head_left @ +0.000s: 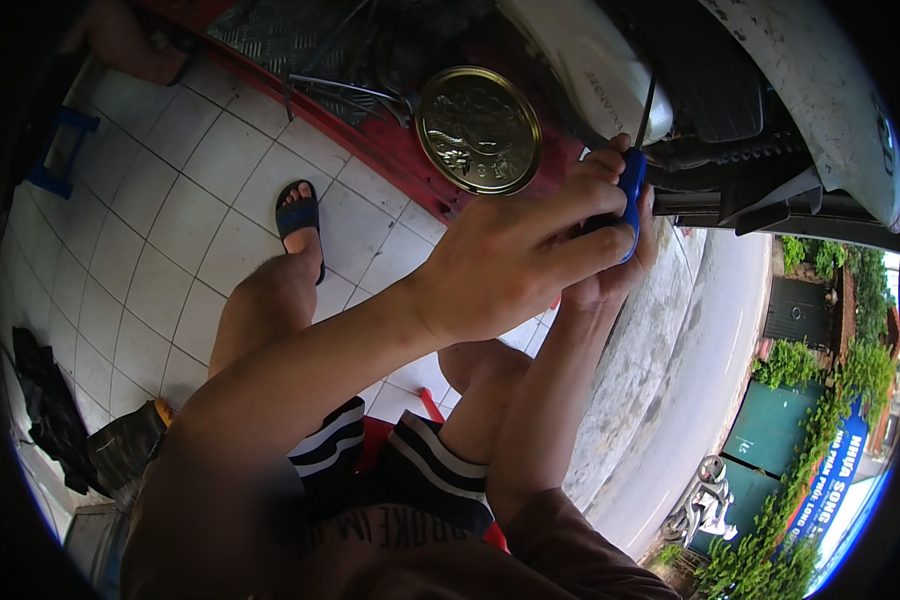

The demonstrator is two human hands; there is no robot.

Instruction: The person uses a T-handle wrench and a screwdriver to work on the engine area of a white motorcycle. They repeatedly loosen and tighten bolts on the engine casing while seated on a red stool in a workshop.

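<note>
A screwdriver with a blue and black handle [630, 190] points its thin metal shaft up at the underside of a motorbike. My left hand [510, 255] reaches across from the left, its fingers wrapped round the handle. From below, my right hand [610, 280] closes on the same handle; my left hand partly hides it. Past the hands is the motorbike's white body panel [595, 70], with dark parts beside it. Whether the shaft's tip touches anything is hard to see. Left of the hands lies a round, gold-rimmed metal tin dish [478, 130] with an embossed pattern.
The tin sits on a red metal platform [400, 165], with a long metal tool [340, 88] beside it. My sandalled foot [300, 220] rests on white floor tiles [160, 260]. Another person's limb [135, 45] and a blue stool [65, 150] are at the upper left. A street [690, 370] runs along the right.
</note>
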